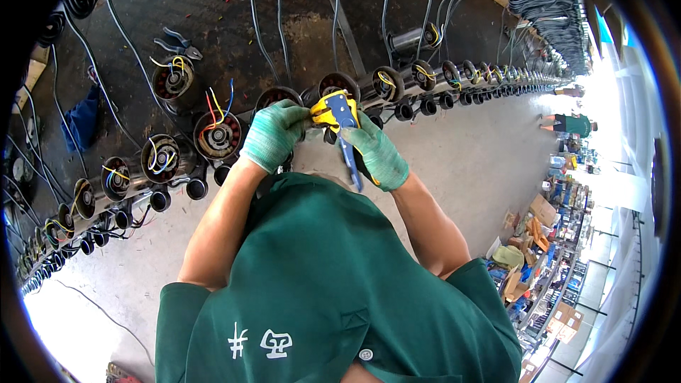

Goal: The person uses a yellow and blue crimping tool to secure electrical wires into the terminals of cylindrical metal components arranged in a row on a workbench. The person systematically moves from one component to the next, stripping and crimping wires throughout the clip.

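My right hand [381, 154], in a green knit glove, is wrapped round the handles of a yellow and blue wire stripper [338, 112]. The tool's jaw end points left. My left hand [272, 135], gloved alike, has its fingers pinched together right at the jaws; whatever is between them is hidden. Just beyond the tool stands an open round motor housing [339, 84], part of a long row. Left of my left hand, another motor housing [217, 136] has red, yellow, white and blue wires sticking up from its copper windings.
A dark workbench [220, 7] extends behind the row, with grey cables running across it. Pliers [179, 44] lie at its left beside a motor. Blue cloth [83, 119] sits farther left. Bundled black cables [543, 10] line the far right. A person [573, 125] stands on the pale floor, near shelves and boxes.
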`<action>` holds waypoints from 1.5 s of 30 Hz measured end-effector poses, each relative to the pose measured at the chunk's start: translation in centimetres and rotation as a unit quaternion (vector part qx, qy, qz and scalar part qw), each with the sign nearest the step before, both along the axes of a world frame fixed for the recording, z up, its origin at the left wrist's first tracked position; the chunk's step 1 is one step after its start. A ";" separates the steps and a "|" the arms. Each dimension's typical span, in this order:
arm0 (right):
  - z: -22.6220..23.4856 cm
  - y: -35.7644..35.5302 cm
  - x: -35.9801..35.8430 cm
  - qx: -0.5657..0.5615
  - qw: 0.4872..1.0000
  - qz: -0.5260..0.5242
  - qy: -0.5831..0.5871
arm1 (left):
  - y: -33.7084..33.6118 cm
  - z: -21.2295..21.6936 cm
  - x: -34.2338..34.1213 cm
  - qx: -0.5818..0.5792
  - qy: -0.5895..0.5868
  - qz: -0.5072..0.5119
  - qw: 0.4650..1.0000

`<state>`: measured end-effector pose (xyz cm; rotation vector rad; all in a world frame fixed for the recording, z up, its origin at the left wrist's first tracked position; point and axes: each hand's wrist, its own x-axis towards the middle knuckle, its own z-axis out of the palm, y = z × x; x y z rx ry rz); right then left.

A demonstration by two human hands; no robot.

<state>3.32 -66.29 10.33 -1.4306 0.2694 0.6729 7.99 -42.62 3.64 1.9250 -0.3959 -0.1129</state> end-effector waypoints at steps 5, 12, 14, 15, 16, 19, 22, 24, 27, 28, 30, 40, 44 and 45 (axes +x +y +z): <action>0.5 0.2 -1.9 0.136 0.988 -0.070 0.017 | 0.4 -0.4 -0.1 -0.010 -0.004 -0.006 1.000; 1.9 0.0 -3.6 0.100 0.990 -0.102 0.000 | 0.6 -0.7 -0.2 -0.003 -0.040 -0.018 0.999; 2.3 -0.8 -4.2 0.097 0.987 -0.128 -0.016 | 0.4 0.5 -0.4 -0.003 -0.029 -0.036 0.999; 2.2 -1.4 -4.5 0.096 0.985 -0.143 -0.030 | 0.5 1.3 -0.6 -0.008 -0.012 -0.046 0.999; 2.1 -2.0 -4.7 0.097 0.982 -0.156 -0.044 | 0.5 2.1 -0.6 -0.012 0.003 -0.053 0.998; 1.2 -4.0 -5.1 0.075 0.975 -0.201 -0.055 | -1.0 1.8 0.1 0.030 -0.119 0.026 0.992; 1.0 -5.0 -4.3 0.079 0.972 -0.209 -0.070 | -3.1 3.4 1.8 0.119 -0.168 0.015 0.979; 0.7 -5.4 -3.3 0.080 0.971 -0.209 -0.080 | -5.1 3.1 3.1 0.221 -0.165 -0.017 0.961; 0.0 -6.6 -1.8 0.075 0.974 -0.192 -0.089 | -8.3 2.7 5.4 0.357 -0.100 -0.081 0.925; 0.1 -7.2 -1.4 0.079 0.978 -0.174 -0.080 | -8.9 2.6 5.9 0.370 -0.089 -0.083 0.921; 0.9 -8.2 -0.4 0.086 0.985 -0.135 -0.062 | -9.9 2.6 6.7 0.397 -0.063 -0.083 0.912; -1.7 -14.0 3.2 0.110 0.991 -0.074 -0.020 | -10.3 3.3 5.5 0.277 0.120 -0.049 0.952; -2.1 -14.2 4.2 0.115 0.992 -0.050 -0.011 | -10.0 3.6 5.5 0.178 0.164 -0.068 0.968; -2.3 -14.4 4.3 0.114 0.993 -0.038 -0.016 | -9.7 3.7 5.5 0.152 0.190 -0.077 0.967</action>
